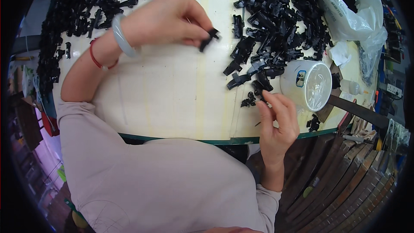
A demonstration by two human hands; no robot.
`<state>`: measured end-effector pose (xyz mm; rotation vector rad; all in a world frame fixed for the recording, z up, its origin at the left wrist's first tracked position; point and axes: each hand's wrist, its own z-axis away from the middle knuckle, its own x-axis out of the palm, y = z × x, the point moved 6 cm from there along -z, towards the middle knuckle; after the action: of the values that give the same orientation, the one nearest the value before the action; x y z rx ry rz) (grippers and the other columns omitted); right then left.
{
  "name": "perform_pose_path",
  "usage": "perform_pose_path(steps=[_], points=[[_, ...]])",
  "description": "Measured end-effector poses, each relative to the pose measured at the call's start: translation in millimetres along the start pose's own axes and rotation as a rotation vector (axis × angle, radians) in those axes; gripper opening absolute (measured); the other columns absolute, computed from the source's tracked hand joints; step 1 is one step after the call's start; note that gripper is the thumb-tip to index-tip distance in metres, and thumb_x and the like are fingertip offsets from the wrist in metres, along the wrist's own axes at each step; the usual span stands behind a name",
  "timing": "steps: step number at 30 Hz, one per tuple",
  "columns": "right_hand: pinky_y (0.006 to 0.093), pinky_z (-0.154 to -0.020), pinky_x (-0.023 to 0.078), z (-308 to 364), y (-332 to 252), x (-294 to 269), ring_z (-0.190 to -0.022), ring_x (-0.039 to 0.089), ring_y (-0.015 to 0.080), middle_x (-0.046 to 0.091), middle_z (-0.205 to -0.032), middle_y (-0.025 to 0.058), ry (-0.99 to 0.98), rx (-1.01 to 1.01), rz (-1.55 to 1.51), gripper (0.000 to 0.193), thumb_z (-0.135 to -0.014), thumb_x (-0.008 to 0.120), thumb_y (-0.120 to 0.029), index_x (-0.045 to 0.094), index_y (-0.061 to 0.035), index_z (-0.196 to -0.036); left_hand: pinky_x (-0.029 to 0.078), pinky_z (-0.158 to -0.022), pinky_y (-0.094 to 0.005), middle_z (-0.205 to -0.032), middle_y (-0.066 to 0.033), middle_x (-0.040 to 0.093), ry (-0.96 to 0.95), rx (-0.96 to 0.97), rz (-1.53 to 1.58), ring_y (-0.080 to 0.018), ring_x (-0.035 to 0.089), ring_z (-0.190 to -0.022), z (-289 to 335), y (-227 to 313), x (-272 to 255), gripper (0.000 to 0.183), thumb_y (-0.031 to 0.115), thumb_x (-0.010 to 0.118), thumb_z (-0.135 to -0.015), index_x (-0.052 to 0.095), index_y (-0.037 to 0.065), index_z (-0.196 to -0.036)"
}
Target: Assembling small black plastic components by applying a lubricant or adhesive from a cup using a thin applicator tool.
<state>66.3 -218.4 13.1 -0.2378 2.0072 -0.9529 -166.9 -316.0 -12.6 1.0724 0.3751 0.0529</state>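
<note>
My left hand (174, 19), slightly blurred, reaches over the upper middle of the white table. Its thumb and fingers pinch a small black plastic part (209, 40). At the lower right, my right hand (279, 123) is closed in a pinch, its fingertips beside a little cluster of tiny black pieces (249, 100). Whatever lies between those fingertips is too small and dark to make out. Just beyond the right hand spreads a heap of black plastic parts (276, 28). Another large pile of black parts (71, 17) covers the table's far left.
A white round tub (297, 87) lies tipped near my right hand, with clear film at its mouth. Behind it stands a whitish plastic bag (364, 11) with dark contents. More small black pieces (313, 123) lie near the right edge. Brown stacked slats (340, 181) stand below the table.
</note>
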Motion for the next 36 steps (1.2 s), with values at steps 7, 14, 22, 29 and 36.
perform_pose_path(steps=[7, 14, 22, 29, 36], points=[[0.0299, -0.049, 0.046, -3.7, -5.2, 20.5, -0.057, 0.056, 0.0203, 0.056, -0.080, 0.0085, -0.138, 0.026, 0.222, 0.016, -0.075, 0.071, -0.003, 0.064, -0.0027, -0.089, 0.052, -0.060, -0.0211, -0.076, -0.0103, 0.065, 0.134, 0.012, -0.502, -0.0126, 0.065, -0.065, 11.8, 5.8, -22.7, 0.016, -0.001, 0.065, -0.078, 0.064, -0.008, -0.093], [0.0301, -0.052, 0.048, -0.2, -8.4, 6.5, -0.057, 0.059, 0.0189, 0.056, -0.093, 0.0142, -0.053, 0.008, 0.078, 0.009, -0.080, 0.063, 0.003, 0.059, 0.0004, -0.088, 0.047, -0.054, -0.0281, -0.076, -0.0048, 0.058, 0.356, 0.791, -0.494, -0.0185, 0.058, -0.067, 36.6, 49.9, 40.7, 0.020, 0.003, 0.072, -0.070, 0.065, 0.005, -0.089], [0.0302, -0.073, 0.049, 32.7, 30.7, 7.5, -0.075, 0.059, 0.0199, 0.056, -0.105, 0.0192, 0.057, 0.523, -1.303, 0.015, -0.083, 0.057, 0.006, 0.057, 0.0047, -0.098, 0.045, -0.064, -0.0293, -0.087, -0.0048, 0.052, 0.195, 0.857, -0.550, -0.0202, 0.050, -0.075, 29.0, 35.2, 94.5, 0.040, 0.005, 0.076, -0.058, 0.062, 0.007, -0.097], [0.0309, -0.072, 0.054, 39.4, 33.6, 6.7, -0.078, 0.063, 0.0214, 0.058, -0.101, 0.0182, 0.101, 0.627, -1.347, 0.018, -0.082, 0.057, 0.007, 0.058, 0.0043, -0.099, 0.048, -0.067, -0.0300, -0.092, -0.0066, 0.058, 0.145, 0.800, -0.492, -0.0229, 0.055, -0.081, 30.5, 36.7, 97.6, 0.045, 0.002, 0.076, -0.059, 0.062, 0.005, -0.101], [0.0309, -0.074, 0.055, 34.7, 24.6, -10.9, -0.082, 0.064, 0.0214, 0.057, -0.102, 0.0184, 0.179, 0.394, -1.021, 0.014, -0.081, 0.056, 0.010, 0.061, 0.0077, -0.094, 0.049, -0.059, -0.0306, -0.086, -0.0074, 0.060, 0.017, 0.688, -0.371, -0.0220, 0.059, -0.070, 25.4, 33.0, 100.0, 0.030, 0.003, 0.074, -0.065, 0.065, 0.005, -0.094]])
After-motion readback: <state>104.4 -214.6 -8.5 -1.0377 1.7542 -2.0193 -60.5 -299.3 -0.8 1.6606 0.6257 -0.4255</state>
